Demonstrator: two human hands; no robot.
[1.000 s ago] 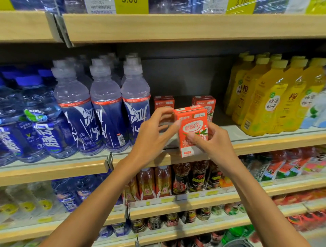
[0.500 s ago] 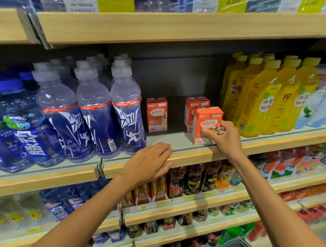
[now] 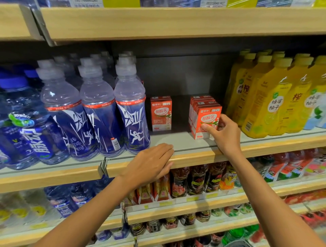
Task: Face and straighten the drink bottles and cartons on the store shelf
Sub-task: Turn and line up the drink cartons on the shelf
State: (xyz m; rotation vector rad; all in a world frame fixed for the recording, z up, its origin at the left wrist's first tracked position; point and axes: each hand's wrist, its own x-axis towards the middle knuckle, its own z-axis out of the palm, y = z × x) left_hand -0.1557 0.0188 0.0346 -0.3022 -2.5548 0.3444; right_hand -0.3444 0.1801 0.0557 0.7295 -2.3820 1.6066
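Right hand pinches front orange drink carton, facing it; left hand rests flat on shelf lip; next, square label forward.

Two slim bare forearms, bare left hand, bare right hand, long fingers

The front carton mostly hides the rear cartons; price labels are cut off.

Shelf: blue bottles, red cartons, yellow bottles.
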